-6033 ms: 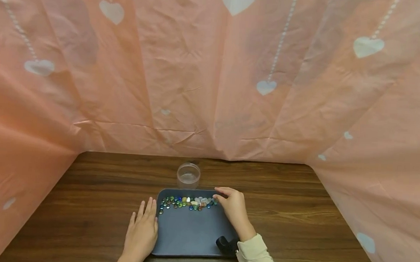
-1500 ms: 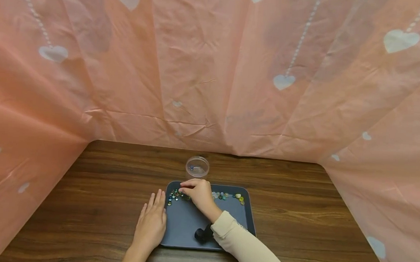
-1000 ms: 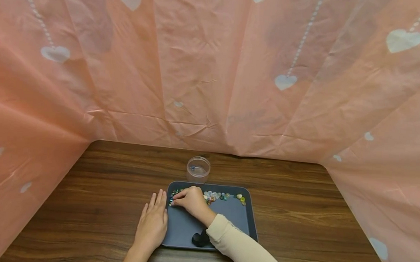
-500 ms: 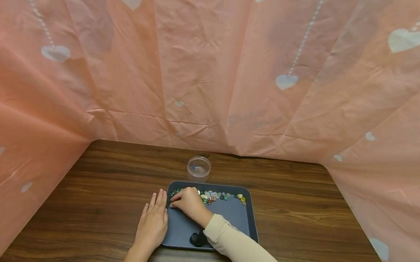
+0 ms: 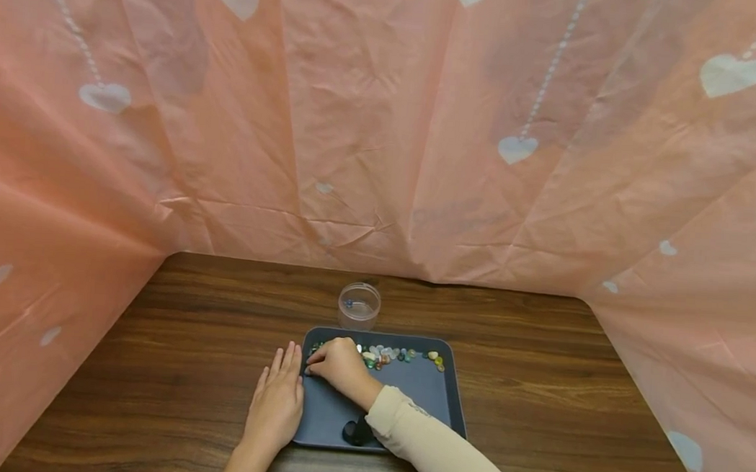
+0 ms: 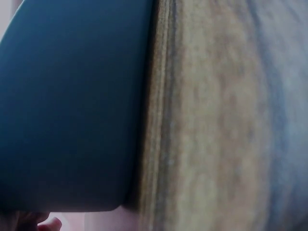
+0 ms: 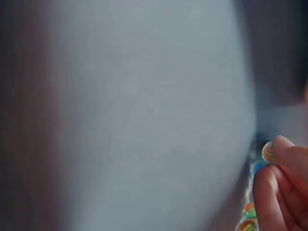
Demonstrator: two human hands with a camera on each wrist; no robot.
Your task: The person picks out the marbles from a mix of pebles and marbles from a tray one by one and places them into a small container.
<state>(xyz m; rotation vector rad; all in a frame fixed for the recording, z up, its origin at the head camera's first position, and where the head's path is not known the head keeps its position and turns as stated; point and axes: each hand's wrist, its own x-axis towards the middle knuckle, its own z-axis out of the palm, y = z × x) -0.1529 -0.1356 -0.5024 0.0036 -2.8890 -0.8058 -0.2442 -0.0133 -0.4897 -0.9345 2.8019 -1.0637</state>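
Observation:
My left hand (image 5: 274, 403) lies flat with straight fingers against the left side of a dark grey tray (image 5: 400, 403). In the left wrist view the tray's wall (image 6: 72, 106) fills the left half, with fingertips (image 6: 50, 224) below it. Over the tray's left end, my right hand (image 5: 342, 367) has thumb and forefinger drawn together. The right wrist view shows these fingers pinching a striped orange-and-white glass marble (image 7: 267, 152). More coloured marbles (image 7: 250, 210) lie beside them. Along the tray's far side runs a row of glass pieces (image 5: 386, 354), partly hidden by my right hand.
Behind the tray stands a clear round jar (image 5: 359, 307) with small blue pieces inside. A few yellowish pieces (image 5: 438, 359) sit apart in the tray's far right corner. Black wrist gear (image 5: 358, 431) hangs by my right cuff. A pink curtain (image 5: 357, 155) encloses the wooden table (image 5: 216, 327).
Since six seconds ago my right hand has gone from the tray's far right to its left end. Blue pieces now show in the jar; yellowish ones sit in the right corner. My left hand stays.

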